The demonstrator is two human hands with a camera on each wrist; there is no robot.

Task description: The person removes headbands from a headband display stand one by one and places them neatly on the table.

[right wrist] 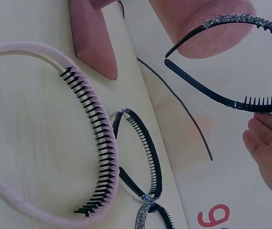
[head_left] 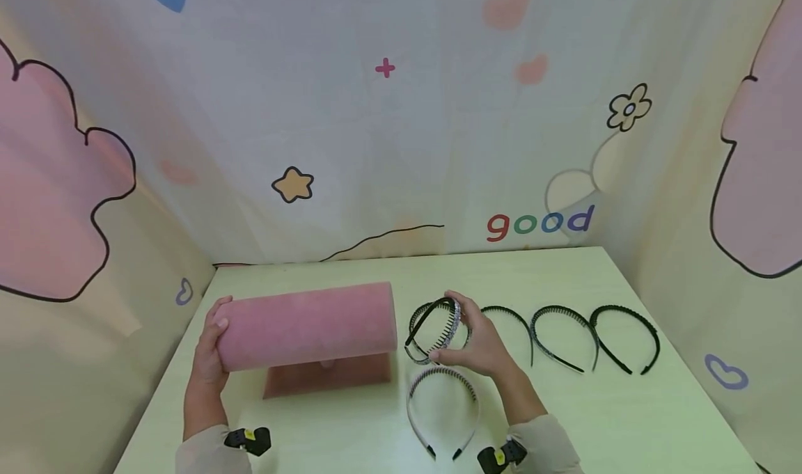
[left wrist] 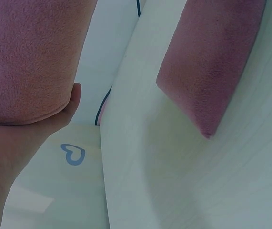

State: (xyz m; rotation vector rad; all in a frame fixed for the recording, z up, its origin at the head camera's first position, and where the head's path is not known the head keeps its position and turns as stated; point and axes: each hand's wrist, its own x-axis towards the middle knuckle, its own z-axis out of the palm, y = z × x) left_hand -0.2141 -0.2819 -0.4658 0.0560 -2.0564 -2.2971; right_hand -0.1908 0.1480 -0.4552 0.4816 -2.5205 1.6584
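Observation:
A pink plush headband stand (head_left: 307, 326), a thick horizontal roll above a flat base (head_left: 338, 376), occupies the left-middle of the table. My left hand (head_left: 209, 349) grips the roll's left end, thumb in front. In the left wrist view the palm is against the end of the roll (left wrist: 26, 57). My right hand (head_left: 479, 338) pinches a black toothed headband with silver glitter (right wrist: 236, 19). Its two tips point toward the roll's right end, apart from it in the head view. Fingers and thumb sit on opposite sides of the band's curve.
A pale pink toothed headband (head_left: 441, 371) lies nearest me. Another black headband (right wrist: 157, 164) lies behind the held one. Farther right, several dark headbands, one black (head_left: 651, 335), lie in a row. Printed curtains (head_left: 388, 126) stand behind and beside the table.

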